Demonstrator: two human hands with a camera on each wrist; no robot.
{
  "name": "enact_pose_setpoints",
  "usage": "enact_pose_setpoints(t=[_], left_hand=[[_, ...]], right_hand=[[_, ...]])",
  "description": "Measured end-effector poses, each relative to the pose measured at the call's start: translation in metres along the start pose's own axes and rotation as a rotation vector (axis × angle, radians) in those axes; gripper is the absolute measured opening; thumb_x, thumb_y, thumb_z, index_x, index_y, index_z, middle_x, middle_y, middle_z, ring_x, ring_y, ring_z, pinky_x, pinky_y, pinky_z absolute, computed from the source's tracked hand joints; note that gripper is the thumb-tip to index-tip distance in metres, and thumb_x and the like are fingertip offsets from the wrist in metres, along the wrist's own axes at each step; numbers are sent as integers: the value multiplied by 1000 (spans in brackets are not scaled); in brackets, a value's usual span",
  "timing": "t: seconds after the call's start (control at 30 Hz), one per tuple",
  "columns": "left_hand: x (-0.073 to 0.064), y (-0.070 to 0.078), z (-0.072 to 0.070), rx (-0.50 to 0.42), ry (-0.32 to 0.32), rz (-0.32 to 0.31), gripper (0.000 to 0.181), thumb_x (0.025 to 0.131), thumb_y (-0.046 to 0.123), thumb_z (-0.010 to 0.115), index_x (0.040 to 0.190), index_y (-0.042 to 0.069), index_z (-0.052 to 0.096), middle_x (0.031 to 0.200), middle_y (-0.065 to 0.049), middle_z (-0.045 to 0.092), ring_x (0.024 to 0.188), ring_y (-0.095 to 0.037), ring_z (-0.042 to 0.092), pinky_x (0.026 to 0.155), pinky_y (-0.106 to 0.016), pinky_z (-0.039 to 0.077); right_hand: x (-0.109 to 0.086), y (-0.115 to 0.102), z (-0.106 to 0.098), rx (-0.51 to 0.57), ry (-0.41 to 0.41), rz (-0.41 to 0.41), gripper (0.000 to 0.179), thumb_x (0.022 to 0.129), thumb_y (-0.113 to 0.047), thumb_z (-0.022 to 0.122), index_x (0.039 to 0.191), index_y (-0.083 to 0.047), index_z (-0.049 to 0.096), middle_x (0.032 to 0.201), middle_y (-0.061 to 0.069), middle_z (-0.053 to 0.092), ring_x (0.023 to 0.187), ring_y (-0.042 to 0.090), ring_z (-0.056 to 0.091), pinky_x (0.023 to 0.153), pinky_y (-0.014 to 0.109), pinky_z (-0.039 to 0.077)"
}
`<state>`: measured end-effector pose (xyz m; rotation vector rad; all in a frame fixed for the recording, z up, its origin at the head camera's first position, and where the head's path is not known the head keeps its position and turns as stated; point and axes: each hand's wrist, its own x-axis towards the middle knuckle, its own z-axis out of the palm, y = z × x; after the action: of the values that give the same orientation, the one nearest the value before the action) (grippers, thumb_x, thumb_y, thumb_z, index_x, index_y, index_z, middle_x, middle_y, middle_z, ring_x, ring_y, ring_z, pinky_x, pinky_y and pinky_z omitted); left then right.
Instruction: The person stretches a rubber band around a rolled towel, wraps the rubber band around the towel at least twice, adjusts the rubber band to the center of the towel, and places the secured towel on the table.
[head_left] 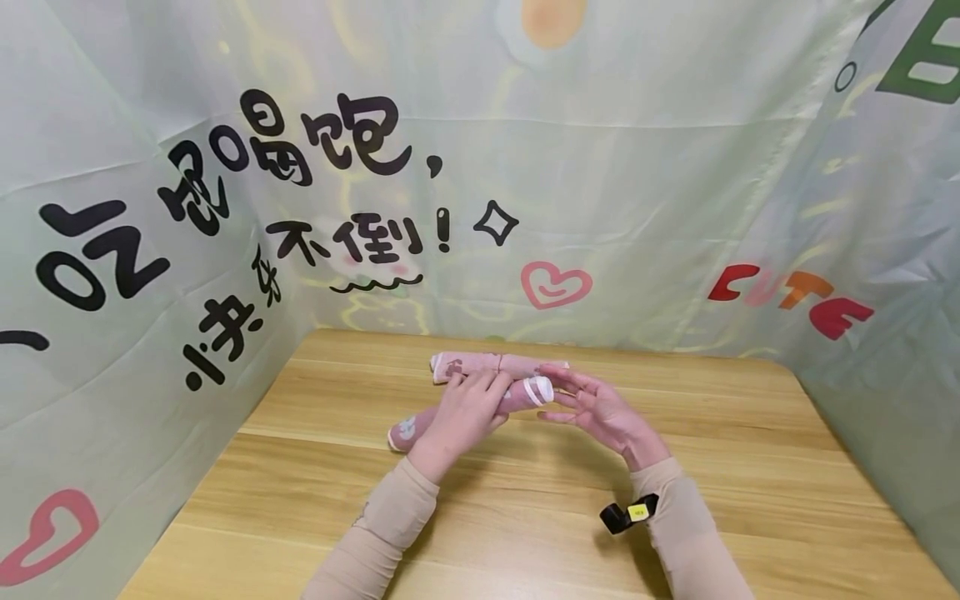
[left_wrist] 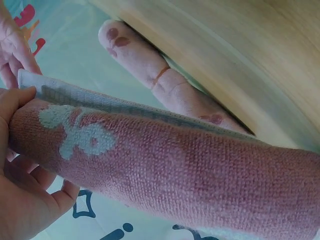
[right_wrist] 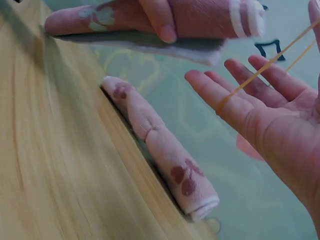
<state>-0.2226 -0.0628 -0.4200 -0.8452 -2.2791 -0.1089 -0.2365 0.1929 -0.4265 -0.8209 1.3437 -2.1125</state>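
A dusky pink rolled towel (head_left: 525, 397) with pale flower marks and white end stripes is held slantwise by my left hand (head_left: 467, 410), which grips it from above past its middle. In the left wrist view a grey-white edge (left_wrist: 150, 112) hangs loose along the roll. My right hand (head_left: 603, 415) is beside the roll's right end, fingers spread and extended. A thin yellow rubber band (right_wrist: 270, 62) stretches across those fingers in the right wrist view. Behind, a lighter pink rolled towel (right_wrist: 167, 152) lies on the table, cinched around its middle by a narrow band (right_wrist: 149, 131).
The wooden table (head_left: 525, 517) meets a printed cloth backdrop (head_left: 645, 208) at its back and sides. A black strap device (head_left: 626, 514) with a yellow label sits on the right wrist.
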Motion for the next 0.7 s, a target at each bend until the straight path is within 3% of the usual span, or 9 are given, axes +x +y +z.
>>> enact_pose_setpoints(t=[0.13,0.3,0.47,0.6,0.7], left_hand=[[0,2,0,-5,17,9,41,73,27,80,103,14,56,96,0,66,96,-19,65,74,-43,52],[-1,3,1,-8,14,17,41,73,28,79,104,15,56,97,1,66,97,-18,64,69,-36,49],[-1,4,4,-7,-9,11,42,74,28,80,105,14,56,97,0,66,97,-19,65,68,-35,48],[-1,4,5,-9,-21,6,41,74,28,80,104,14,55,97,0,66,96,-19,65,68,-35,47],[-1,4,6,-7,-29,7,41,74,28,80,104,14,55,97,0,67,96,-19,65,67,-34,47]], right_hand=[[5,2,9,-67,52,9,46,100,-1,41,146,-6,42,141,0,46,124,18,55,104,51,46],[8,4,15,-95,66,8,43,100,-5,48,143,-3,45,138,3,46,120,16,56,101,49,49],[9,4,20,-126,87,16,48,100,-8,51,142,8,38,133,3,48,117,14,57,100,41,51],[11,4,26,-252,157,53,60,97,-10,57,142,18,29,121,0,54,109,8,60,95,30,53],[12,3,31,-386,214,72,61,96,-11,60,140,20,30,114,-1,57,102,5,61,90,24,54]])
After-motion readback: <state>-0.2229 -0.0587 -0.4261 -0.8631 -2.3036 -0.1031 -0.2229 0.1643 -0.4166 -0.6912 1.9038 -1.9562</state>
